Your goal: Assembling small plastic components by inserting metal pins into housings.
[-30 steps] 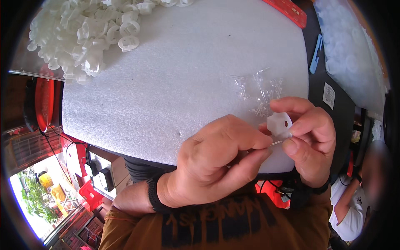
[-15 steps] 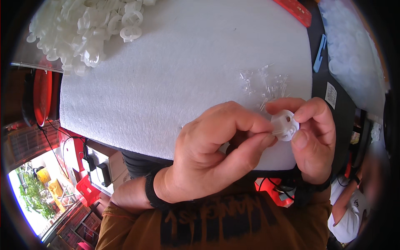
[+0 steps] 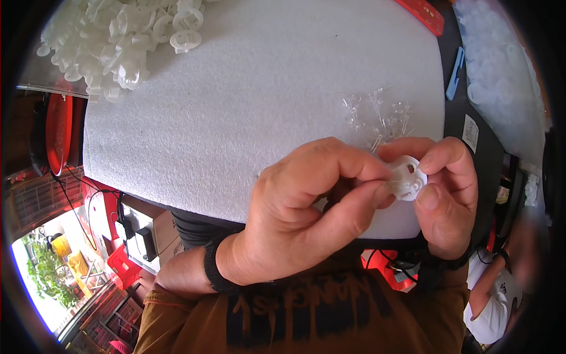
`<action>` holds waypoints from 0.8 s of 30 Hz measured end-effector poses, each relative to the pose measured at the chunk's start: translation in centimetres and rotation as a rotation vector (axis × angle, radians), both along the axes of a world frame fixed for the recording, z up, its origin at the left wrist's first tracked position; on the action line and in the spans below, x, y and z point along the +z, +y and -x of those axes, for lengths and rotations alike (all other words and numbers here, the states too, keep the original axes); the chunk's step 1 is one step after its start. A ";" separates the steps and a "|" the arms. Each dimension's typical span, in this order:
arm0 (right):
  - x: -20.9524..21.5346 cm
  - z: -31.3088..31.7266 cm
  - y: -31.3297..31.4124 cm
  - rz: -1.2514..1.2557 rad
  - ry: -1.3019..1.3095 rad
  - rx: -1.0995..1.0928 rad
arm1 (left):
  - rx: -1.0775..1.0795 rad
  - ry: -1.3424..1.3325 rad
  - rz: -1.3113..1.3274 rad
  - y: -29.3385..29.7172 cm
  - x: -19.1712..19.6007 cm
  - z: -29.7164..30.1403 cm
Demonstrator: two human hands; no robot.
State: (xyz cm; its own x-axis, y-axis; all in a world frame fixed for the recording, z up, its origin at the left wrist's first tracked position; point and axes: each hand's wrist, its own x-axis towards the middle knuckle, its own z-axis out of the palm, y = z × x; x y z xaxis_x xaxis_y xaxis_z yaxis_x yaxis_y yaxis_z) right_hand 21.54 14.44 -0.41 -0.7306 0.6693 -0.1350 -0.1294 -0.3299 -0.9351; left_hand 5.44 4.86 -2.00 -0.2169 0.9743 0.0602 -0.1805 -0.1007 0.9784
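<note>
In my right hand [image 3: 448,197] is a small white round plastic piece [image 3: 408,179] with a dark slot in it, gripped by its rim between thumb and fingers. My left hand [image 3: 312,206] meets it from the left, thumb and forefinger pinched together at the piece's edge. Whatever sits between those left fingertips is too small and covered to name. Just beyond the right fingers lie several small clear pieces with thin legs [image 3: 386,121], loose on the white foam sheet [image 3: 236,106].
A heap of similar white plastic pieces [image 3: 127,41] lies at the far left. Along the right edge are a red tool [image 3: 421,15], a blue clip-like strip [image 3: 454,74] and a clear bag of white pieces [image 3: 501,65]. Another person's arm [image 3: 488,280] shows at right.
The white piece has turned slightly, showing more of its round face, and both hands have shifted a touch right. My left fingertips stay pinched at its edge.
</note>
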 end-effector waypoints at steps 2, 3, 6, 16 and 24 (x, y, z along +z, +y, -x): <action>-0.1 0.0 0.0 -0.001 0.016 0.000 | -0.011 -0.012 0.014 0.0 0.0 0.0; -0.1 0.0 -0.1 0.000 0.016 -0.001 | -0.007 0.003 -0.005 0.0 -0.1 0.0; -0.2 -0.1 0.0 -0.011 0.013 -0.002 | 0.000 0.012 -0.012 -0.1 -0.1 -0.1; -0.9 -1.0 0.8 -0.439 -0.029 0.037 | 0.015 0.156 -0.060 -0.3 -0.4 -0.1; -1.4 -1.0 0.8 -0.828 0.020 0.101 | 0.018 0.081 -0.028 -0.3 -0.3 -0.2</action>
